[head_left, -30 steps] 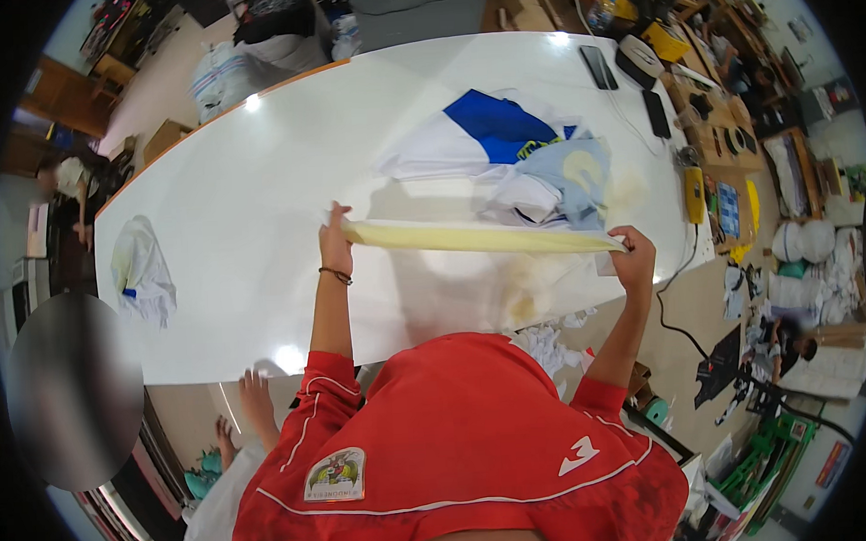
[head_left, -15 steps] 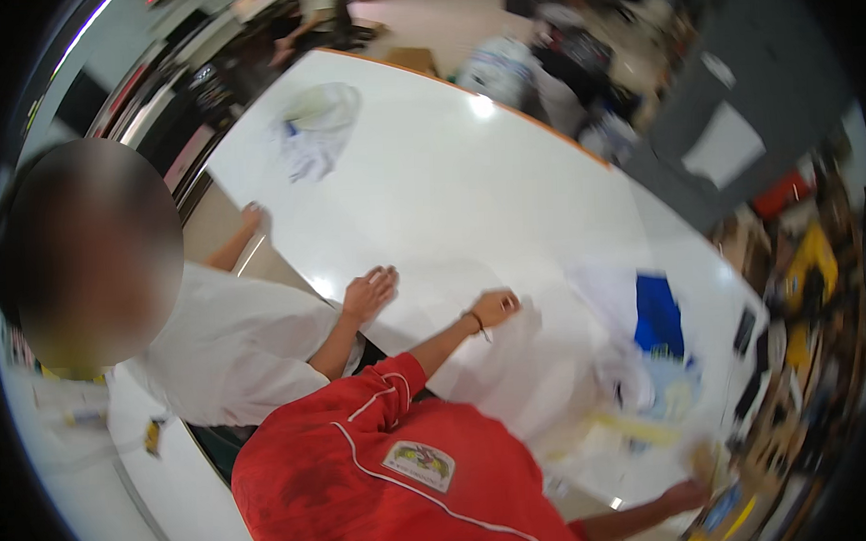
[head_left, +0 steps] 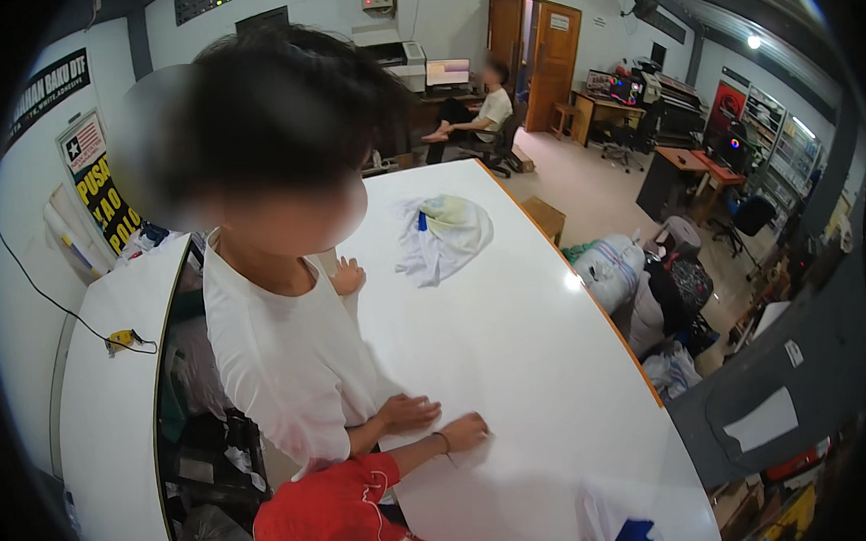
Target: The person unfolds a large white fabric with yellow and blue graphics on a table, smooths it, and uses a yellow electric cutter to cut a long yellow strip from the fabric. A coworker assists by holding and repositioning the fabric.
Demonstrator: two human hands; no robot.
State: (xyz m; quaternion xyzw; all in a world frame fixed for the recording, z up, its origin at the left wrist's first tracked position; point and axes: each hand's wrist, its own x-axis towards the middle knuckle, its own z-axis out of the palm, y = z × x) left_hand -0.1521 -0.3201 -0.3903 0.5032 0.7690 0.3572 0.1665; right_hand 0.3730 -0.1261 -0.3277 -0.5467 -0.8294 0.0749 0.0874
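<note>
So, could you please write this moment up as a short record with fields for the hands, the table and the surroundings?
Left hand: flat on the white table, palm down, empty, a dark band at the wrist
Right hand: out of view
Co-worker in white shirt: stands close at the person's left, one hand on the table beside the left hand, the other hand on the far table edge
Crumpled white garment: lies further up the table
Blue and white cloth: at the near edge
Background: seated person at a desk, wooden doors
</note>
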